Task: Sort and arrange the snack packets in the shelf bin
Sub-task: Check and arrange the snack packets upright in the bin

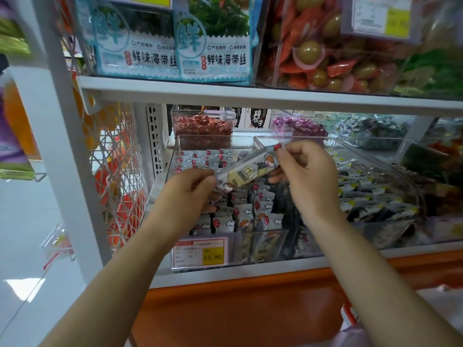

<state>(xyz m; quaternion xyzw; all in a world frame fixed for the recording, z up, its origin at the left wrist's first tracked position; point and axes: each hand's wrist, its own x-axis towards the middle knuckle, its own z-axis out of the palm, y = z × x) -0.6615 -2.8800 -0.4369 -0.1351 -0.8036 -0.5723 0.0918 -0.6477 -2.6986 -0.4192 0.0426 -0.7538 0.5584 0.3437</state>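
A clear plastic shelf bin (172, 156) holds several small grey-white snack packets (248, 216) with red dots and cloud prints, standing in rows. Above the bin I hold a bundle of the same packets (248, 169), tilted up to the right. My left hand (190, 194) grips its lower left end. My right hand (305, 171) pinches its upper right end. The packets under my hands are partly hidden.
A yellow and red price tag (200, 251) sits on the bin's front. A second clear bin (375, 196) with dark packets stands to the right. Bins of red (203, 126) and purple (298, 126) sweets stand behind. The white shelf edge (250, 92) runs overhead.
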